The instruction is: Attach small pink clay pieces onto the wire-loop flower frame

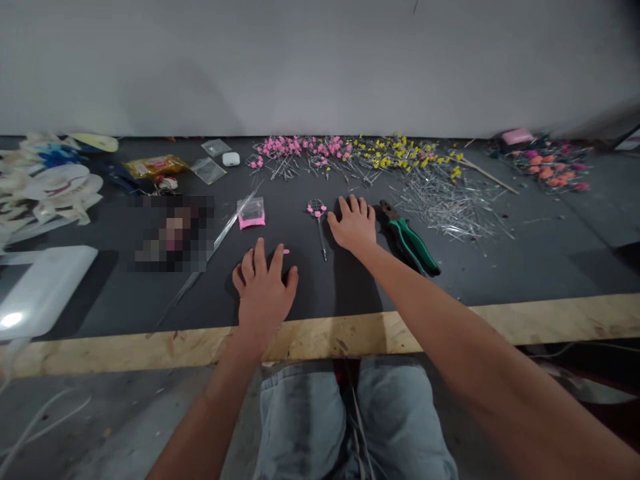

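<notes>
My left hand [265, 293] rests on the dark tabletop with its fingers spread and nothing in it. By its index finger lies a small pink strip [286, 252]. My right hand [354, 225] is also open, fingers apart on the surface. Just left of it lies a thin metal stem with a round wire head [317, 209] dotted with pink pieces, apart from both hands. Green-handled pliers [411, 243] lie to the right of my right hand. A clear zip bag with pink contents [251, 213] lies beyond my left hand.
Pink-tipped stems [300, 148] and yellow-tipped stems [400, 152] line the back wall. Bare metal wires [453, 203] form a pile at right. Orange and purple pieces [550, 170] sit farther right. Long clear strips [225, 230], a white earbud case [231, 159] and a white device [55, 287] are leftward.
</notes>
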Action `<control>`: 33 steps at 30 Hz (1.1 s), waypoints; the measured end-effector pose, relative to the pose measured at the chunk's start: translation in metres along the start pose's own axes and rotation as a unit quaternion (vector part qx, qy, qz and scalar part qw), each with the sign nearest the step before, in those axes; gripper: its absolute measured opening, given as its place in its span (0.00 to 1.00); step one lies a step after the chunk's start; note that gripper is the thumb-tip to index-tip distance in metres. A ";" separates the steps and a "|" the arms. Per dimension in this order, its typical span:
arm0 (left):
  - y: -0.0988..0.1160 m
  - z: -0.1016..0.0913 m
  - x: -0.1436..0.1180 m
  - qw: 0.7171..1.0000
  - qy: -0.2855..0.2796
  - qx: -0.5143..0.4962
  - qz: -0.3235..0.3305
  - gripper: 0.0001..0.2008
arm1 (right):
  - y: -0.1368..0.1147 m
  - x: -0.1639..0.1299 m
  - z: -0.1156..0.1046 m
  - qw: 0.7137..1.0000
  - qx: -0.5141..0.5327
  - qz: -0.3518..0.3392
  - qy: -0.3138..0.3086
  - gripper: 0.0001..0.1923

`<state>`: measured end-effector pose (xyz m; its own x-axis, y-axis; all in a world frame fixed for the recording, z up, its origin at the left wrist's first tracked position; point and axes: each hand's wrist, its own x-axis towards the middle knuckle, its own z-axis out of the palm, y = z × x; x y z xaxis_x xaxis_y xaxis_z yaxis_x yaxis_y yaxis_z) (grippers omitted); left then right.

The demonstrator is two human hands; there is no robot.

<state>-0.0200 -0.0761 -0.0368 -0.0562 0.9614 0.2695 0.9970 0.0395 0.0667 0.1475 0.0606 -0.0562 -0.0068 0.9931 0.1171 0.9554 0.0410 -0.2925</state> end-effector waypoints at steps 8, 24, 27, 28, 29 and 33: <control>0.000 0.003 0.002 1.000 -0.003 -0.007 0.003 0.24 | 0.001 0.000 0.001 1.000 0.002 -0.001 0.008 0.30; 0.001 0.000 0.001 1.000 -0.009 -0.006 0.005 0.23 | 0.000 -0.001 0.001 1.000 -0.002 -0.001 0.008 0.31; 0.001 0.000 0.001 1.000 -0.007 0.001 0.009 0.23 | 0.000 -0.001 0.000 1.000 -0.001 -0.002 0.008 0.31; 0.001 0.000 0.001 1.000 -0.007 0.002 0.011 0.23 | 0.000 -0.001 0.000 1.000 -0.001 -0.002 0.007 0.31; 0.001 0.000 0.001 1.000 -0.007 0.001 0.014 0.23 | 0.000 -0.001 0.000 1.000 -0.001 -0.002 0.007 0.31; 0.001 -0.001 0.002 1.000 -0.010 -0.004 0.020 0.22 | 0.000 -0.001 0.000 1.000 -0.002 0.000 0.007 0.31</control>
<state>-0.0195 -0.0747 -0.0358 -0.0158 0.9675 0.2522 0.9980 -0.0003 0.0638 0.1478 0.0599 -0.0562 -0.0033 0.9913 0.1312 0.9564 0.0414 -0.2890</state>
